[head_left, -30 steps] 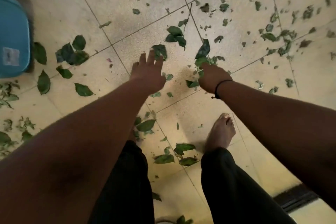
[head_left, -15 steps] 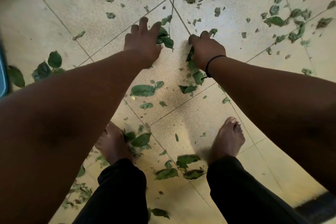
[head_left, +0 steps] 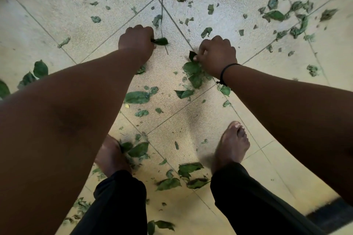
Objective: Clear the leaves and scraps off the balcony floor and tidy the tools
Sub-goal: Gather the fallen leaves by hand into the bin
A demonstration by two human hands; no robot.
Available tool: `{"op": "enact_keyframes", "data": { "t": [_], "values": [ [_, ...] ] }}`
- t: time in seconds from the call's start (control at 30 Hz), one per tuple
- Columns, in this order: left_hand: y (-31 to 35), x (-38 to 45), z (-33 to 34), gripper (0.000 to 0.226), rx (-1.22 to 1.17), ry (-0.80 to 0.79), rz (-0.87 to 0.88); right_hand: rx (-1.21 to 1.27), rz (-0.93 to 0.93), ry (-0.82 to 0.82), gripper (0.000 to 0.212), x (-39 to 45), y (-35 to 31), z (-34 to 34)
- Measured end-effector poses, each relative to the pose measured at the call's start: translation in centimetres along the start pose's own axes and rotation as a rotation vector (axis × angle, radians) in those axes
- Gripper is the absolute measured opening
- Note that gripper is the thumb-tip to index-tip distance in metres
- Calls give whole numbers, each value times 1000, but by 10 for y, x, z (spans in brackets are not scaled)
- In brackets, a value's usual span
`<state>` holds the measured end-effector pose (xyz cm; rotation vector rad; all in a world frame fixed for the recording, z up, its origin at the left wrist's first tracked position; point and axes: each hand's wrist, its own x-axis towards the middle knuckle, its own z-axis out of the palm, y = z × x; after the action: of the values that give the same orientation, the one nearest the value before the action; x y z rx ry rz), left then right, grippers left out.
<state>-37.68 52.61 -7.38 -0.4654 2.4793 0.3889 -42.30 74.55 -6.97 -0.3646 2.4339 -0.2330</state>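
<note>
Pale tiled balcony floor (head_left: 191, 126) lying strewn with green leaves. Left hand (head_left: 136, 41) fisting around dark leaf (head_left: 161, 41) that is poking out toward 3 o'clock. Right hand (head_left: 216, 55) bunching leaf cluster (head_left: 193, 71) at its 8 o'clock. Thin twig (head_left: 162, 15) running 12 to 6, just right of left hand, nearer that hand. Half second back, left fingers were spread; now curling shut.

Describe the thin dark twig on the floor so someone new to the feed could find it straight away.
Start at the left hand, which grips a dark green leaf on the pale tiled floor. Just beyond its knuckles, a thin dark twig runs away from the person, ending near where the tile joints cross. It is the only long, straight, bare stem among flat green leaves.
</note>
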Motion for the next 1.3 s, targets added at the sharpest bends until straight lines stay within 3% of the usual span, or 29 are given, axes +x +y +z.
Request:
{"op": "enact_keyframes", "data": {
  "t": [0.13, 0.27, 0.37, 0.57, 0.73, 0.9, 1.1, 1.2, 1.3],
  "values": [
    [3, -29, -9, 15, -431, 61, -175, 532, 73, 37, 19, -20, -9, -18],
    [13, -75, -7, 14, -849, 54, -265, 1014, 170, -109, 16, -46, -27, -38],
    [22, -106, -5, 18, -1011, 20, -306, 1186, 231, -204, 12, -57, -40, -43],
    [39, -139, -6, 9, -1246, -94, -318, 1286, 327, -478, 14, -68, -54, -44],
    [48, -146, -8, 7, -1184, -138, -289, 1220, 357, -437, 17, -73, -51, -39],
    [42, -144, -6, 11, -1186, -138, -312, 1341, 420, -317, 33, -70, -31, -39],
    [35, -141, -1, 16, -1265, -123, -434, 1270, 384, -536, 36, -87, -27, -42],
    [39, -144, 1, 11, -1441, -229, -525, 1246, 409, -558, 43, -98, -39, -32],
    [39, -149, 5, 13, -1776, -404, -647, 1297, 386, -471, 24, -104, -49, -25]
  ]
}}
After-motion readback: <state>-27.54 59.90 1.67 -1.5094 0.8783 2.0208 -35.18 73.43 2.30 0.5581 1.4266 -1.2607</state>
